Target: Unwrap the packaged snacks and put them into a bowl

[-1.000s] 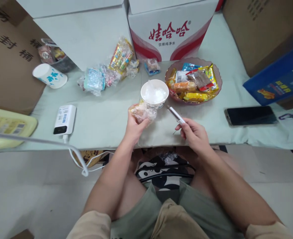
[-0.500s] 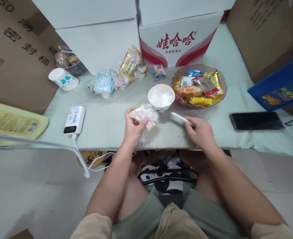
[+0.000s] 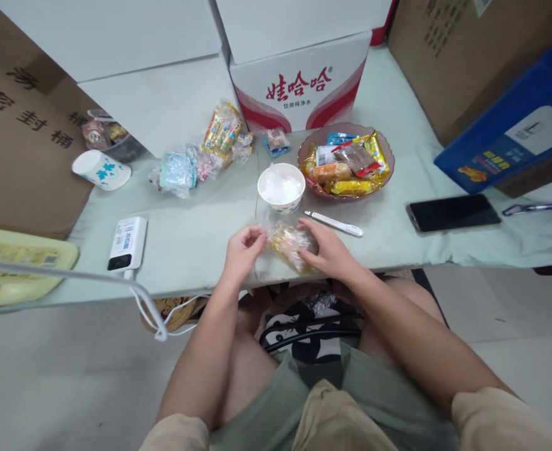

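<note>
A snack in a clear crinkled wrapper (image 3: 289, 242) is held between both hands just above the table's front edge. My left hand (image 3: 241, 248) pinches its left end with closed fingers. My right hand (image 3: 331, 250) grips its right side, fingers curled over it. Behind them stands a white paper bowl (image 3: 280, 186) with white contents. A white slim tool (image 3: 335, 223), like a small knife, lies loose on the cloth to the right of the bowl.
A pinkish bowl (image 3: 389, 166) full of wrapped snacks sits behind the tool. Loose snack packets (image 3: 201, 156), a tipped paper cup (image 3: 100, 170), a white power bank (image 3: 127, 242), a phone (image 3: 452, 213) and a pen (image 3: 534, 207) lie on the pale green cloth (image 3: 196, 232). Cartons line the back.
My right hand has put the white tool down on the cloth and come over to the wrapped snack. The snack has come down from beside the bowl towards the table's front edge.
</note>
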A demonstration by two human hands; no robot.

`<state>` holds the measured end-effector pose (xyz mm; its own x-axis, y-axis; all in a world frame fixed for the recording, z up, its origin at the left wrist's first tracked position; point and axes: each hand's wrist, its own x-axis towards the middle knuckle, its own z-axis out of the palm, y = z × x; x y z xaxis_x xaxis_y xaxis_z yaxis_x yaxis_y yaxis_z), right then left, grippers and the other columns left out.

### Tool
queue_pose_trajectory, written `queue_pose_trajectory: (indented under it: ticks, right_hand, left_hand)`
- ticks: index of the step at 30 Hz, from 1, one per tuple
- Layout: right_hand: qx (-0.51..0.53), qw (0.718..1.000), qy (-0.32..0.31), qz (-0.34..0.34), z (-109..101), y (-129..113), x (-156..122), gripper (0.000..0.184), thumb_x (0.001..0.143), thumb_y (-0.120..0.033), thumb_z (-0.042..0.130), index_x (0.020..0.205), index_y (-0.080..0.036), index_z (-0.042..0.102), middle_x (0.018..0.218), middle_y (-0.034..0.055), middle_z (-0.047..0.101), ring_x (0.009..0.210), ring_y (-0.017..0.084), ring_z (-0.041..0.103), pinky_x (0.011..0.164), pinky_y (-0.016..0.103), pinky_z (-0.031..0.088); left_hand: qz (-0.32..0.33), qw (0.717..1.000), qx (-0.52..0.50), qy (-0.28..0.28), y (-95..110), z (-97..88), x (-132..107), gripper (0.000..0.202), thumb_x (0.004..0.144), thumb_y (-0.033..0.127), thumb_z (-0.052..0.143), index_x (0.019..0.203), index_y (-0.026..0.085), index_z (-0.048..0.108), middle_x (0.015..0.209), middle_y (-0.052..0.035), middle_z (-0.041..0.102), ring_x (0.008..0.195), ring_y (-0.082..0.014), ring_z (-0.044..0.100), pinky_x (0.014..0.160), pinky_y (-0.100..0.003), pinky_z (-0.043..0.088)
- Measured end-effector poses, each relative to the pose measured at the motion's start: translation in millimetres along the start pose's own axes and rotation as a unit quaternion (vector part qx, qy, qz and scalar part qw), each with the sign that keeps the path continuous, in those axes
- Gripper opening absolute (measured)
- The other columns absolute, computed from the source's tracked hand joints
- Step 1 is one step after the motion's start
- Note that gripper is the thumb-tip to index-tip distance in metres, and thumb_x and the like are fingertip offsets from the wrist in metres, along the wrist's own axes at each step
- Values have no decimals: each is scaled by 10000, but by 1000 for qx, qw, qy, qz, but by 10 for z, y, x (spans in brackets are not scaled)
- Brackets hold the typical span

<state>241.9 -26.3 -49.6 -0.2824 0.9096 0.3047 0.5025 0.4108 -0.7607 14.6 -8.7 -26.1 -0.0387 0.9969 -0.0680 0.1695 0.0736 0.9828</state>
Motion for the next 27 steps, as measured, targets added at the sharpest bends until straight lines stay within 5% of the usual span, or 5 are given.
queue_pose_trajectory:
  ticks: [10, 14, 17, 23, 27]
  right_hand:
    - [62, 977, 199, 36, -310, -39, -39, 73, 800, -181, 570, 775, -242, 601, 900, 47, 708, 916, 230, 671, 873, 392, 517]
    - [118, 990, -66, -37, -384, -175, -156, 172, 775, -159, 552, 883, -225, 669, 838, 16, 735, 774, 181, 672, 773, 324, 521]
    - [188, 947, -255, -52, -349, -252, -208, 200, 863, -233, 560, 1002, -210, 701, 813, 1, 746, 709, 144, 673, 699, 271, 512]
    - [7, 998, 54, 42, -145, -221, -138, 216, 875, -279, 586, 1045, -208, 700, 960, 88, 692, 860, 222, 645, 795, 388, 521]
    - [30, 996, -31, -82, -52, -237, -76, 178, 904, -277, 577, 1002, -257, 724, 1114, 84, 704, 1111, 270, 636, 1008, 498, 471]
  left_hand:
    - [-101, 956, -197, 195, 89, -38, 193, 225, 688, 195, 687, 816, 211, 502, 765, 45, 581, 621, -78, 638, 569, -172, 490]
    - [-71, 944, -132, 293, 45, -75, 193, 225, 727, 157, 642, 802, 231, 443, 685, 77, 485, 561, -61, 514, 540, -157, 416]
    - [-78, 968, -40, 235, 44, -133, 83, 299, 846, 318, 565, 626, 223, 386, 530, 66, 373, 464, -87, 377, 462, -214, 303]
    - [-60, 978, 196, 29, 165, 69, -164, 506, 842, 564, 580, 495, 207, 489, 477, 9, 468, 503, -132, 437, 544, -286, 327]
    - [-36, 979, 198, -44, 228, 308, -168, 337, 795, 455, 618, 578, 200, 586, 563, 8, 557, 605, -157, 517, 631, -295, 388]
